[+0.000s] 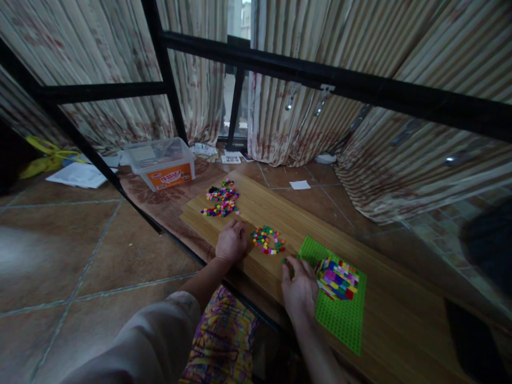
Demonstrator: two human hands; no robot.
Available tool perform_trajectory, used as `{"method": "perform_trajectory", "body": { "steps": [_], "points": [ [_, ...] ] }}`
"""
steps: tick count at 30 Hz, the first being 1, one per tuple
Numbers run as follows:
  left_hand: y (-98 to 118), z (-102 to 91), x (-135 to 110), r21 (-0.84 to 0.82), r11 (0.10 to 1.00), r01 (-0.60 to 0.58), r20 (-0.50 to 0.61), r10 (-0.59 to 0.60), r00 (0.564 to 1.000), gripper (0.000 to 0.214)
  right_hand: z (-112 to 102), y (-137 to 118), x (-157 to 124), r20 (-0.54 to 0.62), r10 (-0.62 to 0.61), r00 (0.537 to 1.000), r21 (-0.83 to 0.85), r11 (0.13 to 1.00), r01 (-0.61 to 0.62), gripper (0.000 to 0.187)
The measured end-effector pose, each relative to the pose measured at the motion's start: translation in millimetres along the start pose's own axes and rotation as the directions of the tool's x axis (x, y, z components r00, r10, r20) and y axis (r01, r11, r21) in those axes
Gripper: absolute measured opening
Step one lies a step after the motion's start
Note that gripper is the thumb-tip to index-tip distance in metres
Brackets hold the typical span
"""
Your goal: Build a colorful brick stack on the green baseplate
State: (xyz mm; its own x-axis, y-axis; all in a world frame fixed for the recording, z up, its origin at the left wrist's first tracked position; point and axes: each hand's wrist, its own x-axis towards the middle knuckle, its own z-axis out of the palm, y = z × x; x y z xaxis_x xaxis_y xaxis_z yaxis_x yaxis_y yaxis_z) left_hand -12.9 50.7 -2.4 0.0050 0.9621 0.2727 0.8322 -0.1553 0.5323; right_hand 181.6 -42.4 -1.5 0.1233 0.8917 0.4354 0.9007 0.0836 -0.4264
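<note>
My left hand [232, 241] rests on the wooden tabletop with its fingers curled in; whatever they hold, if anything, is hidden. Just right of it lies a loose ring of small coloured toy bricks [262, 234]. At the thumb and fingertips of my right hand [300, 285] shows a small green brick [284, 261], pinched there. Beside that hand is a bright green studded baseplate [340, 322], partly covered by the hand. On it stands a rounded, many-coloured brick build [339, 278].
Another pile of small bricks [222, 200] lies at the far left end of the wooden table [396, 298]. Beyond it a clear plastic box [164, 162] with an orange label stands on the floor. A black metal frame [304, 69] crosses before the curtains. A dark flat object [472, 336] lies at the right.
</note>
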Motion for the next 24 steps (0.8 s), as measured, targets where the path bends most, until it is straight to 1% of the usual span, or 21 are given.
{"method": "perform_trajectory", "body": {
  "steps": [3,6,10,12,15,18,20,24],
  "points": [
    [-0.5,0.4,0.2,-0.005,1.0,-0.004,-0.001,0.004,1.0,0.018,2.3,0.8,0.9,0.001,0.002,1.0,-0.018,1.0,-0.002,0.027],
    [-1.4,1.1,0.5,-0.016,1.0,-0.005,-0.01,0.005,1.0,0.018,6.3,-6.8,3.6,0.019,-0.004,1.0,-0.013,1.0,0.004,0.026],
    [-2.0,1.4,0.7,-0.017,1.0,0.0,-0.013,0.0,1.0,0.018,10.6,-18.9,6.4,0.079,-0.035,0.996,0.094,0.995,0.028,0.026],
    [-1.9,1.1,0.9,-0.014,1.0,-0.003,-0.011,0.003,1.0,0.018,11.0,-19.6,9.0,0.059,-0.027,0.998,0.131,0.991,0.019,0.028],
    [-2.1,0.3,1.1,-0.011,1.0,-0.014,-0.013,0.014,1.0,0.018,10.1,-13.0,17.0,0.026,-0.008,1.0,0.053,0.999,0.006,0.031],
    [-2.7,0.0,1.6,-0.009,1.0,-0.016,-0.028,0.016,0.999,0.018,9.6,-4.3,27.0,0.121,-0.037,0.992,-0.069,0.997,0.045,0.031],
    [-3.2,0.0,2.0,-0.008,1.0,-0.016,-0.036,0.016,0.999,0.018,10.5,-1.0,32.1,0.176,-0.037,0.984,-0.113,0.992,0.058,0.029],
    [-3.8,-0.4,2.8,0.005,1.0,-0.006,-0.042,0.006,0.999,0.018,12.8,-1.9,37.9,0.203,-0.008,0.979,-0.146,0.989,0.038,0.024]
  ]
}}
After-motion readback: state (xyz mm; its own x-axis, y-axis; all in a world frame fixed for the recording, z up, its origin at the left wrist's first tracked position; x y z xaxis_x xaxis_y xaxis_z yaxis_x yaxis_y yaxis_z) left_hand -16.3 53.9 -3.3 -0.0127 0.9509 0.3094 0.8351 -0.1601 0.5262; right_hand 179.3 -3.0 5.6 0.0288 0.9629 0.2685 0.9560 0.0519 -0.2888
